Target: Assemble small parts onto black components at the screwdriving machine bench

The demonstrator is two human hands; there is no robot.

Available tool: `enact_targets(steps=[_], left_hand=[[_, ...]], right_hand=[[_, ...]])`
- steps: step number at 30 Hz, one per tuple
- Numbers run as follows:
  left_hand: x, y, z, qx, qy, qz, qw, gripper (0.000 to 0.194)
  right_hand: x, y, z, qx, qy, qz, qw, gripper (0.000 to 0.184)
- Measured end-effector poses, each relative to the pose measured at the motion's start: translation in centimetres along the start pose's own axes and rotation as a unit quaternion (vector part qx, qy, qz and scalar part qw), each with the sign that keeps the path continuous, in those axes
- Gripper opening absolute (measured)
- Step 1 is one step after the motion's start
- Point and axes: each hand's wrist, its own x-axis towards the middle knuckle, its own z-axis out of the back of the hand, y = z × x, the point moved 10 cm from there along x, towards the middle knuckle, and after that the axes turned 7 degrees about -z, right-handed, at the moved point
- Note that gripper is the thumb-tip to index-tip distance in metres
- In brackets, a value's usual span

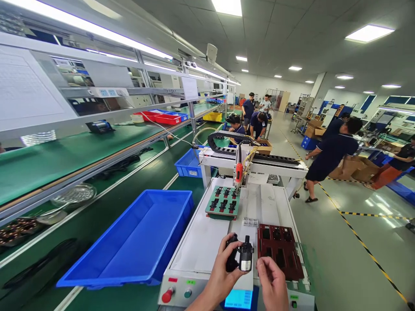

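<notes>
Two black cylindrical parts (246,250) clamped in left hand (223,268), right hand (274,280) just beside, its grip curled together, leftmost part partly hidden, right wrist cut off

There are two black parts (245,257) in the left hand (223,265), six black pieces (223,204) on one green tray (210,211), one dark red tray (279,243), two blue bins (139,242) beside one machine (201,246), and one red button (167,295).

A black part (245,250) with a white label (245,265) shows at lower centre, a dark-red tray (278,244) at lower right, a blue bin (139,237) at lower left, black-and-yellow striped floor tape (356,237) at right.
</notes>
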Motion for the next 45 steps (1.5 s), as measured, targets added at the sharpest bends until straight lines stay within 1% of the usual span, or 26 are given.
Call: enact_targets(steps=[4,8,10,12,14,16,18,20,24,27,28,30,33,35,37,38,40,42,43,45], left_hand=[[0.2,-0.8,0.0,0.069,0.004,-0.045,0.997,0.043],[0.3,-1.9,0.3,0.124,-0.002,-0.090,0.988,0.045],[0.4,-2.2,0.5,0.145,-0.007,-0.106,0.984,0.046],[0.5,-2.4,0.7,0.165,-0.012,-0.116,0.979,0.049],[0.5,-2.4,0.8,0.185,-0.015,-0.125,0.975,0.054],[0.5,-2.4,0.9,0.208,-0.015,-0.134,0.969,0.061],[0.4,-2.6,0.8,0.232,-0.018,-0.149,0.961,0.065],[0.3,-3.1,0.8,0.255,-0.020,-0.165,0.953,0.066],[0.1,-3.9,0.9,0.286,-0.028,-0.186,0.940,0.056],[0.0,-4.1,1.0,0.293,-0.032,-0.196,0.935,0.049],[-0.1,-4.0,1.1,0.294,-0.032,-0.197,0.935,0.048],[0.0,-3.8,1.2,0.289,-0.034,-0.194,0.937,0.048],[0.7,-3.2,1.6,0.267,-0.035,-0.160,0.950,0.048],[1.4,-2.8,2.3,0.249,-0.049,-0.132,0.958,0.048],[2.2,-2.7,3.2,0.232,-0.074,-0.111,0.963,0.045],[2.5,-2.6,3.4,0.223,-0.084,-0.104,0.966,0.043],[2.9,-2.1,3.4,0.203,-0.086,-0.085,0.972,0.041],[3.0,-1.4,2.9,0.178,-0.076,-0.065,0.979,0.042],[3.0,-1.0,2.7,0.165,-0.073,-0.055,0.982,0.042],[2.7,-0.3,2.6,0.140,-0.078,-0.035,0.986,0.042]], right_hand=[[-0.1,-0.5,-0.8,-0.005,0.016,0.001,1.000,0.045],[0.3,-1.1,-1.7,0.003,0.073,-0.023,0.997,0.048],[0.4,-1.0,-1.9,0.009,0.082,-0.028,0.996,0.048],[0.4,-0.7,-1.9,0.015,0.069,-0.022,0.997,0.047],[0.3,-0.1,-1.8,0.007,0.034,-0.004,0.999,0.046],[0.0,0.8,-1.7,-0.031,-0.014,0.029,0.999,0.046],[-0.2,1.6,-1.7,-0.086,-0.063,0.067,0.992,0.046],[-0.4,2.2,-2.0,-0.129,-0.090,0.097,0.983,0.044],[-0.3,2.8,-2.7,-0.151,-0.097,0.135,0.974,0.033],[-0.2,3.5,-3.2,-0.152,-0.085,0.171,0.970,0.021],[-0.2,3.8,-3.3,-0.149,-0.077,0.184,0.968,0.020],[-0.1,4.2,-3.3,-0.135,-0.054,0.194,0.970,0.027],[0.2,3.8,-2.4,-0.104,-0.029,0.170,0.980,0.036],[0.1,3.7,-1.3,-0.088,-0.044,0.169,0.981,0.035],[-0.6,3.7,-0.7,-0.090,-0.081,0.198,0.973,0.028],[-1.1,3.8,-0.9,-0.103,-0.096,0.222,0.965,0.025],[-2.2,3.7,-2.8,-0.150,-0.100,0.278,0.944,0.022],[-3.1,3.2,-5.4,-0.204,-0.077,0.323,0.921,0.022],[-3.3,2.8,-6.5,-0.220,-0.062,0.334,0.915,0.022],[-3.1,1.8,-7.7,-0.224,-0.025,0.326,0.918,0.018]])
